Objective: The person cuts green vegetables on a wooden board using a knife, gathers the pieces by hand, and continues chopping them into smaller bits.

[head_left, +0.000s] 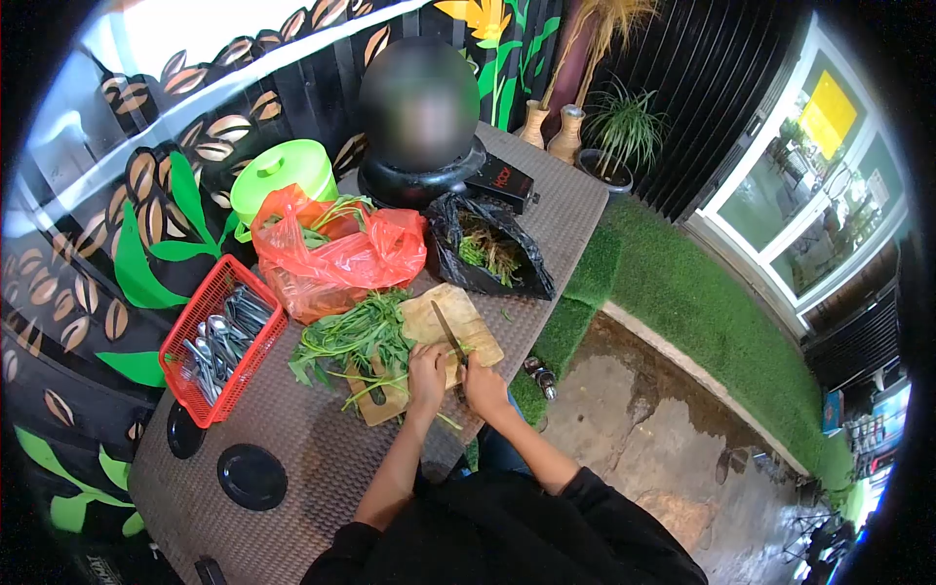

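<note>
A wooden cutting board (468, 322) lies on the woven-pattern table, with a pile of leafy green stems (363, 336) across its left part. My right hand (485, 386) is closed round the handle of a knife (447, 327), whose blade points up and left over the board. Just left of it, my left hand (427, 375) is closed on green stems at the board's middle. Some stems hang past the board's lower edge. Behind the greens sits a red plastic bag (341, 255) holding more leaves, and right of that a black plastic bag (492, 253) with stems inside.
A red basket (210, 366) of cutlery stands at the left, near two black round plates (252, 477). Behind are a lime-green lidded container (283, 174), a black pot-like object (419, 180) and a black box (500, 185). The table's right edge is close to the board.
</note>
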{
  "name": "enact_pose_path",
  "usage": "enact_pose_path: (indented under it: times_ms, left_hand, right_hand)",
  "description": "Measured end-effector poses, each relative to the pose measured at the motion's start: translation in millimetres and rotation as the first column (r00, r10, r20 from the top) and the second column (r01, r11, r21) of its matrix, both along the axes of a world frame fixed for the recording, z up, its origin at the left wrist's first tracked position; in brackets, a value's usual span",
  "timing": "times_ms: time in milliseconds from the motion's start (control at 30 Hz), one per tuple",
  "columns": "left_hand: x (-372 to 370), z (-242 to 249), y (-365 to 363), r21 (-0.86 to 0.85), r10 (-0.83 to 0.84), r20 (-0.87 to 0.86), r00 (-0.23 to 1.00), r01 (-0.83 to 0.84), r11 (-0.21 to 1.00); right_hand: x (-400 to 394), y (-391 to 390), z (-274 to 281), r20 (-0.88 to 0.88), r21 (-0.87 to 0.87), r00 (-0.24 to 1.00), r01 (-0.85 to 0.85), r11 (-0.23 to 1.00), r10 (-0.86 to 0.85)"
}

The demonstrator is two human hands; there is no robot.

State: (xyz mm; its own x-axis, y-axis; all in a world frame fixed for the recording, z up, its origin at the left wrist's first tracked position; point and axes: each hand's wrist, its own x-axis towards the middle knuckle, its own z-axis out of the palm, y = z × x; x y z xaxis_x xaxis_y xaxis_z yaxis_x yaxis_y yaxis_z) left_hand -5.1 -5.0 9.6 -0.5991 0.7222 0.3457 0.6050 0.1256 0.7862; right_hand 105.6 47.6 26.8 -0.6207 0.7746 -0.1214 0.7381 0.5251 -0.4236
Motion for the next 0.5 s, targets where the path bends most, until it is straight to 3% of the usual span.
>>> enact_pose_path:
  times_ms: [133, 233, 300, 400, 500]
  left_hand:
    - [-0.2, 3.5, -0.1, -0.018, -0.017, -0.004, 1.0, 0.017, 1.0]
    - [1.6, -2.8, -0.3, 0.04, -0.002, 0.097, 0.995, -0.002, 0.999]
    - [-2.5, -6.5, 0.4, 0.06, -0.023, -0.076, 0.997, 0.028, 0.998]
    - [-0.9, -6.4, 0.0, 0.025, -0.002, -0.096, 0.995, 0.005, 1.0]
    - [-0.2, -3.4, -0.3, 0.06, 0.003, -0.093, 0.996, 0.003, 0.998]
  right_hand:
    - [2.0, 11.7, 13.0, -0.01, -0.034, 0.999, -0.032, 0.999, 0.031]
    - [3.7, 11.6, 16.3, 0.036, -0.049, 0.995, -0.089, 0.995, 0.091]
    - [2.0, -2.0, 13.0, 0.035, 0.008, 0.999, -0.036, 0.999, 0.036]
    - [-6.3, -13.6, 0.9, 0.038, -0.053, 0.999, 0.009, 0.999, -0.007]
    - [-18.3, 0.9, -15.4, -0.051, 0.019, 0.999, -0.012, 1.0, 0.013]
